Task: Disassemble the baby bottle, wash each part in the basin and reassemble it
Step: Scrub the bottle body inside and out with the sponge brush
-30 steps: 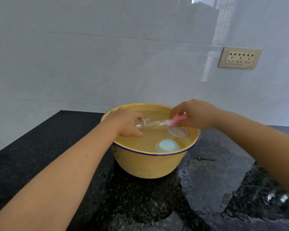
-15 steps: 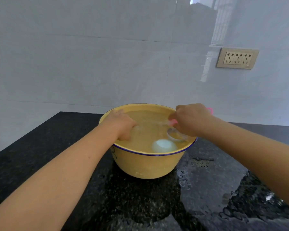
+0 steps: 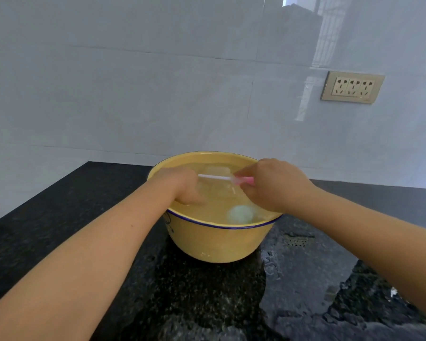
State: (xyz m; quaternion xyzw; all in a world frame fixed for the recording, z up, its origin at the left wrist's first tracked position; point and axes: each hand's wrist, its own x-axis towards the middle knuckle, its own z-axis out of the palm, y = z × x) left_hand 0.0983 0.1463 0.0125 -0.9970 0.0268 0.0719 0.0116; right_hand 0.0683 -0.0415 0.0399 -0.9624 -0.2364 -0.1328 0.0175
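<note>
Fingers (image 3: 253, 193) of the right hand (image 3: 276, 185) pinch the pink handle of a brush (image 3: 241, 179). Those of the left hand (image 3: 180, 185) curl down into water, round the left end of a clear bottle (image 3: 219, 190) that is blurred under the surface.

Both forearms reach over a wet black counter (image 3: 207, 303) to a yellow basin (image 3: 214, 242) full of water. A pale round part (image 3: 240, 214) floats by its near rim. Behind that part the bottle lies on its side, long axis left to right; which end is the mouth cannot be told. Just above, the brush lies nearly level along the same line, handle right, with its thin white stem pointing at the left hand.

Half a second ago the right hand hid that stem. A second ago the bottle was above the water.

A socket (image 3: 352, 87) sits on the far wall.
</note>
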